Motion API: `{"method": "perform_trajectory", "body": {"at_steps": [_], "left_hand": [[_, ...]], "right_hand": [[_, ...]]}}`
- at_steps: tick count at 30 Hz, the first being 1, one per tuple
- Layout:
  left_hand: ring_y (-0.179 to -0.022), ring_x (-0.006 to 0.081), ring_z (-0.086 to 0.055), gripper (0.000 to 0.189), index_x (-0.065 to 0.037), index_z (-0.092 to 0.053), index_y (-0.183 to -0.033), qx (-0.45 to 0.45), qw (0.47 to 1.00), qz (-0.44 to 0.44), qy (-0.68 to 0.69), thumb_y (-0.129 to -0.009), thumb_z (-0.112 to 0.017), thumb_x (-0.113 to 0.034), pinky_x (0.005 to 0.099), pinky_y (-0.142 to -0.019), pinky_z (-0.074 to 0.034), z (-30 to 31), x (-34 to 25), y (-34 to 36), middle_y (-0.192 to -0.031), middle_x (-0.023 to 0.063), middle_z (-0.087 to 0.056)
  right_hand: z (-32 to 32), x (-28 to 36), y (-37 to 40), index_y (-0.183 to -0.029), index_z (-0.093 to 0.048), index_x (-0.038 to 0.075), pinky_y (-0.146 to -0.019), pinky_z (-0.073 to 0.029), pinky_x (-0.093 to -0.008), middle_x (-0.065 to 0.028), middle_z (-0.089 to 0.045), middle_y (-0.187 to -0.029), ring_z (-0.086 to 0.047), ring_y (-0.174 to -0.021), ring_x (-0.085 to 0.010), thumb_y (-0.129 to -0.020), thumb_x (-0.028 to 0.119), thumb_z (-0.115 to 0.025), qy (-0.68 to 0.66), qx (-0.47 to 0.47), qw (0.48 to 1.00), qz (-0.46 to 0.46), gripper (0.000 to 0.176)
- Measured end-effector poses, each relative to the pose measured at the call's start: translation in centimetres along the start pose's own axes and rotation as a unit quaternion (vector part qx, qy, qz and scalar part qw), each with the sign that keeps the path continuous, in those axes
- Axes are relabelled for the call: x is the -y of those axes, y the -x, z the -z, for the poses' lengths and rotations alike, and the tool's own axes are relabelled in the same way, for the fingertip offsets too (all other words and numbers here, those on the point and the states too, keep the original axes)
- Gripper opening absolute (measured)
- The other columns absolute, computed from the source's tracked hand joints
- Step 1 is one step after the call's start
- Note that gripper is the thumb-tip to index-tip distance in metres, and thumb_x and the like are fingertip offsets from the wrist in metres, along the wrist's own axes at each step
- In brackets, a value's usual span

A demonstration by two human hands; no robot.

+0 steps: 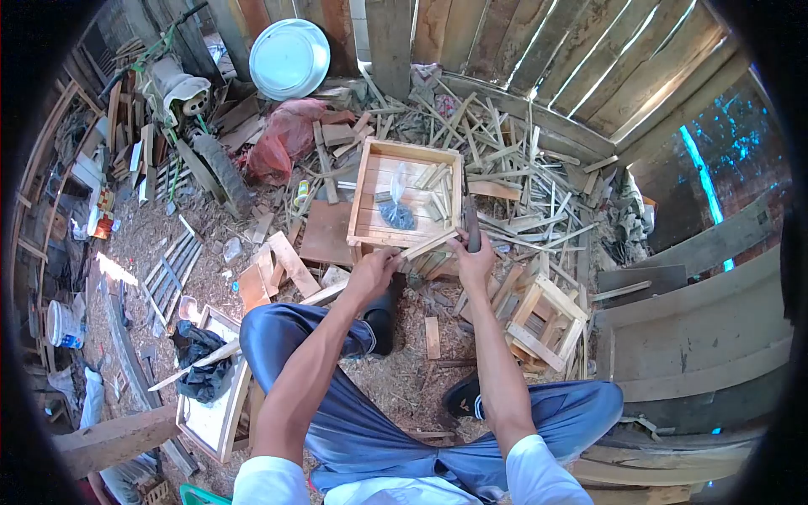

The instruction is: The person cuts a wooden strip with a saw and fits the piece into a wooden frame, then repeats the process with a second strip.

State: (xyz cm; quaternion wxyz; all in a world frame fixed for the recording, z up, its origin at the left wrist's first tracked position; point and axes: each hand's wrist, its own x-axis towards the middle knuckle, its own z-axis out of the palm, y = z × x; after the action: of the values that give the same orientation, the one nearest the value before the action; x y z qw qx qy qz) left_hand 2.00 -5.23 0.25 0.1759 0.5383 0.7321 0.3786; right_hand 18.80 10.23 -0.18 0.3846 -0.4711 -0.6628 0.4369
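Note:
An open wooden box (pixel 363 190) stands on the ground in front of me, with a plastic bag of dark small parts (pixel 401 212) and a few slats inside. My left hand (pixel 373 271) grips a thin wooden slat (pixel 427 245) that lies along the box's near edge. My right hand (pixel 474 259) is closed around the dark handle of a tool (pixel 471 225), which points up along the box's right side. My legs in blue trousers are spread below, feet near the box.
A heap of wood strips (pixel 522 177) lies behind and right of the box. A small slatted crate (pixel 545 322) sits at right. A white frame (pixel 220 402) with a black cloth lies at left. A red bag (pixel 283 135), a motorbike wheel (pixel 220 171) and a white dish (pixel 289 57) stand behind.

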Motion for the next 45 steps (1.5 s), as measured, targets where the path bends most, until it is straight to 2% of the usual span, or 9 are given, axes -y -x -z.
{"method": "perform_trajectory", "body": {"at_steps": [3,5,7,9,12,18,31,33,45], "left_hand": [[-0.08,0.0392,-0.065,0.026,-0.003,-0.061,-0.106,0.044,0.997,0.068,0.014,-0.092,-0.058,-0.024,0.048,-0.071,-0.05,0.7,-1.1,-0.5,-0.083,0.0216,-0.067],[-0.077,0.0378,-0.065,0.025,-0.002,-0.063,-0.096,-0.022,0.998,0.062,0.005,-0.091,-0.061,-0.026,0.0457,-0.068,-0.049,0.0,-1.8,0.1,-0.08,0.0193,-0.067],[-0.076,0.0381,-0.065,0.023,-0.003,-0.063,-0.097,-0.04,0.998,0.048,-0.007,-0.09,-0.063,-0.024,0.0453,-0.066,-0.049,-0.3,-2.3,0.2,-0.081,0.0192,-0.067],[-0.075,0.0366,-0.066,0.021,-0.004,-0.062,-0.097,-0.06,0.996,0.07,-0.006,-0.088,-0.065,-0.023,0.0439,-0.065,-0.05,-0.6,-2.7,0.4,-0.083,0.0186,-0.067],[-0.075,0.035,-0.066,0.023,-0.007,-0.063,-0.104,-0.076,0.995,0.011,-0.056,-0.087,-0.066,-0.02,0.0421,-0.064,-0.052,-0.8,-2.8,0.7,-0.088,0.0159,-0.068],[-0.078,0.0312,-0.066,0.021,-0.011,-0.069,-0.103,-0.067,0.997,0.027,-0.019,-0.087,-0.064,-0.024,0.0411,-0.066,-0.052,-1.1,-3.3,0.5,-0.095,0.0087,-0.068],[-0.072,0.0294,-0.066,0.016,-0.006,-0.069,-0.094,-0.098,0.995,0.015,-0.008,-0.085,-0.067,-0.018,0.0372,-0.065,-0.052,-2.0,-2.8,0.1,-0.09,0.0108,-0.067],[-0.074,0.0314,-0.066,0.015,-0.008,-0.07,-0.093,-0.105,0.994,0.01,-0.009,-0.085,-0.067,-0.02,0.0409,-0.064,-0.052,-2.1,-2.8,0.1,-0.089,0.0098,-0.067],[-0.072,0.0348,-0.065,0.014,-0.002,-0.064,-0.087,-0.098,0.995,0.016,0.005,-0.082,-0.067,-0.015,0.0415,-0.066,-0.051,-1.6,-3.1,0.0,-0.085,0.016,-0.066]], "right_hand": [[0.1,0.0,-0.1,-0.095,-0.061,0.0,-0.068,-0.046,-0.0252,-0.0019,-0.067,-0.086,-0.056,-0.074,-0.007,-0.075,0.012,-0.08,-0.054,0.005,0.998,-0.013,0.031],[0.4,-0.6,-0.3,-0.092,-0.059,-0.001,-0.07,-0.047,-0.0253,-0.0035,-0.068,-0.089,-0.057,-0.076,-0.0079,-0.075,0.008,-0.079,-0.101,0.015,0.995,-0.004,0.029],[0.6,-1.8,-0.5,-0.092,-0.058,-0.001,-0.073,-0.048,-0.0259,-0.0044,-0.068,-0.09,-0.06,-0.08,-0.0098,-0.074,0.005,-0.079,-0.056,0.012,0.998,0.01,0.028],[0.6,-2.3,-0.5,-0.113,-0.062,0.002,-0.068,-0.048,-0.0278,-0.0056,-0.073,-0.093,-0.059,-0.068,-0.0121,-0.073,0.01,-0.078,-0.024,0.005,0.999,0.045,0.044],[0.6,-1.3,0.0,-0.113,-0.063,0.002,-0.072,-0.05,-0.0285,-0.0066,-0.073,-0.095,-0.063,-0.074,-0.0136,-0.072,0.009,-0.078,-0.023,-0.022,0.999,0.023,0.045],[0.8,-0.5,0.1,-0.11,-0.063,-0.001,-0.077,-0.051,-0.0295,-0.0076,-0.073,-0.097,-0.067,-0.083,-0.0156,-0.071,0.008,-0.078,-0.036,-0.023,0.999,-0.017,0.043],[0.6,-0.3,0.4,-0.107,-0.063,-0.003,-0.077,-0.052,-0.0281,-0.0092,-0.072,-0.098,-0.068,-0.083,-0.0139,-0.074,0.005,-0.077,-0.091,-0.031,0.995,-0.014,0.036],[0.5,-0.1,0.5,-0.106,-0.062,-0.004,-0.076,-0.053,-0.0271,-0.009,-0.072,-0.098,-0.068,-0.082,-0.0131,-0.075,0.004,-0.077,-0.106,-0.033,0.994,-0.018,0.035],[0.4,-0.4,0.3,-0.106,-0.059,-0.004,-0.077,-0.053,-0.0266,-0.0102,-0.072,-0.104,-0.067,-0.084,-0.0125,-0.076,0.003,-0.077,-0.113,-0.024,0.993,-0.018,0.036]]}}
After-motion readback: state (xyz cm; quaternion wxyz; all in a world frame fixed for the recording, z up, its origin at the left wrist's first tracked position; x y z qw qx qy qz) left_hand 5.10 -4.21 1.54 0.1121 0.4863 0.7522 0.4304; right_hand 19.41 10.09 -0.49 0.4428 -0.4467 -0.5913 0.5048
